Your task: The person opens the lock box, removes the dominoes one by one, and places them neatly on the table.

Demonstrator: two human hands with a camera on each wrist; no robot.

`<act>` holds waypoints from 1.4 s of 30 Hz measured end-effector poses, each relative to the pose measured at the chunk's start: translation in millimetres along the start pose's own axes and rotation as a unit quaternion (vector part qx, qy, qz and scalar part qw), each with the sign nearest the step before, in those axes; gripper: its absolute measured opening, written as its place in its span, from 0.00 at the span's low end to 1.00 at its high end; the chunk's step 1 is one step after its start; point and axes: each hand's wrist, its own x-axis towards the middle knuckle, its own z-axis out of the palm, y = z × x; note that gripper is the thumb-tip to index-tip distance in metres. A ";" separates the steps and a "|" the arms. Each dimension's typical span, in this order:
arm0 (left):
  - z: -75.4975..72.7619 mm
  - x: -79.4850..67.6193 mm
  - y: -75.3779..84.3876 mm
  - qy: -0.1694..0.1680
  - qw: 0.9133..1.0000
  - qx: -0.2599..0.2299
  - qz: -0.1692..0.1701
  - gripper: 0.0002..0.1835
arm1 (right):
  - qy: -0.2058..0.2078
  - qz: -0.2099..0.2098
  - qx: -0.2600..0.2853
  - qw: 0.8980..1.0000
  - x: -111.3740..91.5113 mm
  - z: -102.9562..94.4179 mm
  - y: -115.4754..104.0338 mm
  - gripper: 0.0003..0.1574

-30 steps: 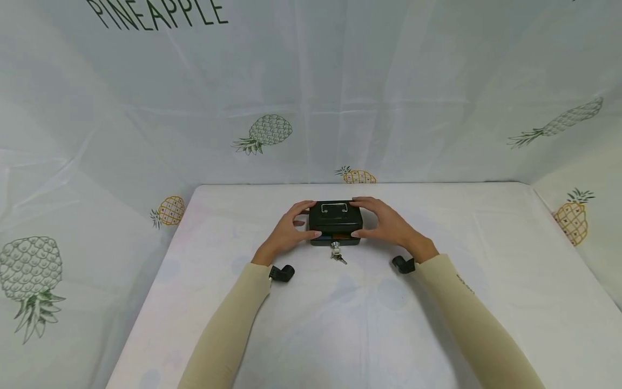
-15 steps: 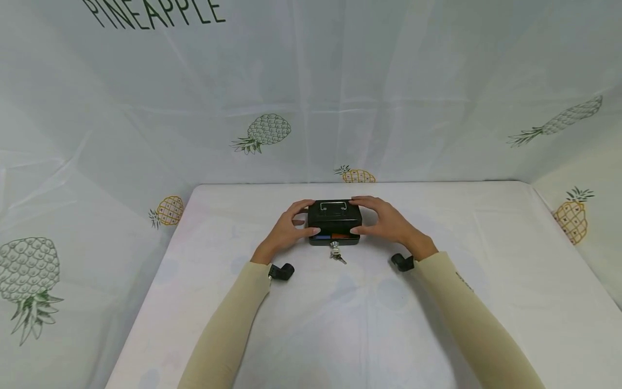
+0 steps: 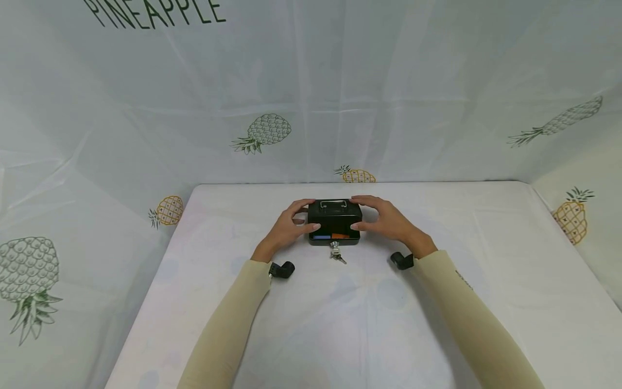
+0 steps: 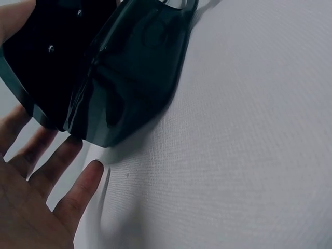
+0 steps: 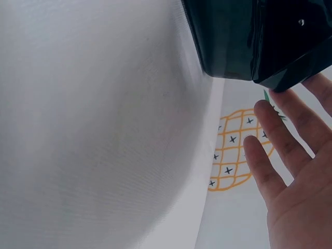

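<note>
A small black cash box [image 3: 335,219] stands on the white-covered table, its lid partly raised at the front, with a wire handle [image 3: 333,204] on top. Through the gap show something blue [image 3: 321,237] and something orange [image 3: 341,236]. Keys [image 3: 338,256] hang from the front lock. My left hand [image 3: 283,228] holds the lid's left side, thumb at the front edge and fingers toward the back. On the other side, my right hand [image 3: 391,222] grips the lid likewise. The left wrist view shows the box's dark side [image 4: 140,67] and fingertips at the lid's rear edge.
The white table cover [image 3: 316,324] spreads around the box. Behind rises a hanging pale sheet [image 3: 389,81] printed with pineapples. Black wrist cameras [image 3: 282,270] sit just below both hands.
The lid's front edge has risen with both thumbs, widening the gap so the blue and orange contents show more. The hands otherwise stay in place.
</note>
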 end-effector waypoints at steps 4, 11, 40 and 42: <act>-0.3 -0.6 1.9 0.000 1.000 -0.004 -0.010 0.39 | 0.000 0.006 0.008 1.000 0.3 0.0 0.1 0.48; 1.4 -1.3 2.2 -0.010 1.000 -0.022 -0.016 0.40 | 0.001 0.007 0.017 1.000 1.0 -0.1 2.1 0.46; 9.3 -4.3 1.5 0.030 0.998 -0.024 0.041 0.32 | 0.008 -0.013 0.048 0.999 1.1 5.8 2.0 0.41; 9.9 -3.1 2.2 0.031 0.998 -0.026 0.041 0.32 | 0.017 -0.027 0.044 0.999 0.3 6.6 3.3 0.40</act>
